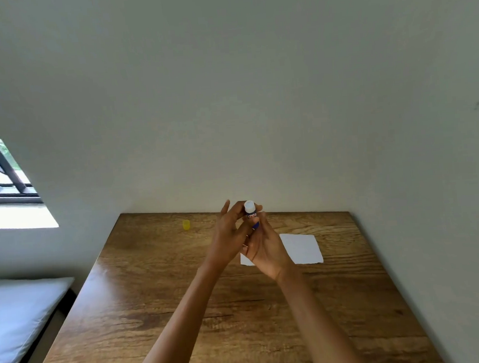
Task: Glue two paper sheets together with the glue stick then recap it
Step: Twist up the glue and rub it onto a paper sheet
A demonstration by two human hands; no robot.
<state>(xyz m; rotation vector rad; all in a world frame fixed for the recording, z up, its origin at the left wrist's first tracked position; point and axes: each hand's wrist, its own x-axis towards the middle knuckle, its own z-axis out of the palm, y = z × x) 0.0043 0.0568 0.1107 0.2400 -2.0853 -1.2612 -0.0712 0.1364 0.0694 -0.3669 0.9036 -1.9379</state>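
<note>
Forearms: two, bare, extended forward, converging. Left hand [229, 239]: raised, fingers curled inward, fingertip pinch. Right hand [266, 249]: raised, palm facing left, fingers closed, touching the left hand's fingers.

1. The glue stick [251, 215] body is mostly covered by the hands; its label is too small to be read.
2. The paper [302, 247] is partly hidden behind the right hand [265, 249].
3. The desk [162, 302] is cut off at the bottom edge.
</note>
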